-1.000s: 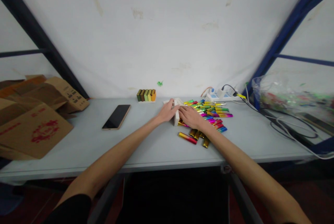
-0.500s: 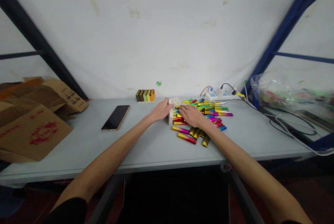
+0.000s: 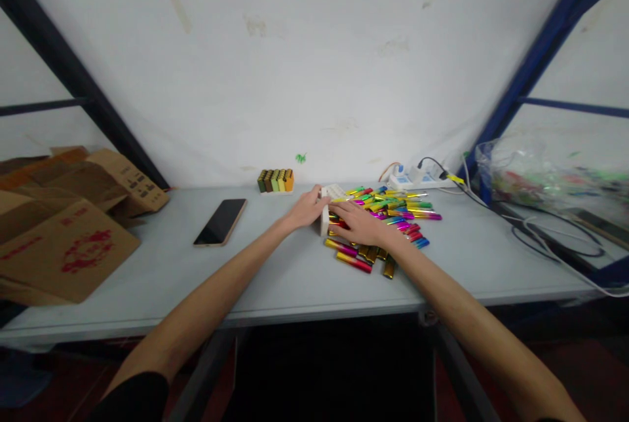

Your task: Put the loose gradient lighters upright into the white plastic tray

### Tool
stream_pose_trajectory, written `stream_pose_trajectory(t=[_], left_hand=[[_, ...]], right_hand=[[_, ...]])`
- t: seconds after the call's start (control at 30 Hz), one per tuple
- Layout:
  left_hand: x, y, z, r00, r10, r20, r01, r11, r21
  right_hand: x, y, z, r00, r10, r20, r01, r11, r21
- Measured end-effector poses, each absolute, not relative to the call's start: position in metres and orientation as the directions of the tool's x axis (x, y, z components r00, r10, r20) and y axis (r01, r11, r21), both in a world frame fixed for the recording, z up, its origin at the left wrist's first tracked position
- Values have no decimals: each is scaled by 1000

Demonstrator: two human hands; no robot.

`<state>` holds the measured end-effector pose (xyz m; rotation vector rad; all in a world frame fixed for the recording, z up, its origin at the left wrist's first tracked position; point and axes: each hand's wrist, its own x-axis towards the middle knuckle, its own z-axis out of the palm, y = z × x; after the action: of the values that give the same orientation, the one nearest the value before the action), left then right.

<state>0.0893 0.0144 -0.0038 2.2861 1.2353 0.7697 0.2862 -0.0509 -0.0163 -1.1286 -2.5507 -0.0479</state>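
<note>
**Two hands at a white slotted holder among shiny tubes**

From where I stand, the one white slotted holder (image 3: 325,222) is a little right of the table's middle, nearer the back edge. It looks tipped on its side, with bright tubes by its right-hand opening. The left hand (image 3: 307,209) has its fingers curled over the holder's left side, nearly closed on it. The right hand (image 3: 361,222) lies palm down on the tubes, fingers partly extended and a little bent; I can't tell whether they grip one or merely press.

I'd judge the step in hand to be working tubes against the holder's opening. The next move seems to call for a steady left hand and tubes lined up with the slots.

The shiny tubes (image 3: 425,215), well over twenty, spread rightward in gold, red, green, blue and purple; they overlap too much for an exact count. One red-and-yellow tube (image 3: 354,262) lies on the near side of the heap.

Towards the back edge, left of the holder, stands one block of upright tubes (image 3: 275,180), in about five colour rows. One phone (image 3: 221,222) lies left of the middle. One power strip (image 3: 400,182) sits by the back edge, right of centre. Cardboard (image 3: 73,245), at least one box, fills the left end of the table (image 3: 285,278); one clear plastic bag (image 3: 515,173) is at the right end.
</note>
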Motion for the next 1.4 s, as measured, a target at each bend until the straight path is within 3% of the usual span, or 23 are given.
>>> stream_pose_trajectory(t=[0.4,0.93,1.03,1.17,1.27,1.4], left_hand=[[88,21,-5,439,870,225,647,-480,593],[80,23,-3,479,851,216,677,-514,527],[74,18,-5,493,845,205,589,-498,637],[60,4,-7,654,723,222,303,-519,799],[54,-3,-8,714,662,225,296,-578,760],[58,-4,-8,690,682,241,350,-607,713]], right_hand=[[280,-46,-31,-632,704,325,757,651,62],[278,-46,-30,-625,719,306,760,649,27],[279,-46,-31,-617,722,312,758,653,-12],[282,-46,-31,-615,724,313,753,657,-41],[283,-44,-31,-626,716,311,740,671,-54],[284,-43,-33,-609,731,308,755,653,-55]])
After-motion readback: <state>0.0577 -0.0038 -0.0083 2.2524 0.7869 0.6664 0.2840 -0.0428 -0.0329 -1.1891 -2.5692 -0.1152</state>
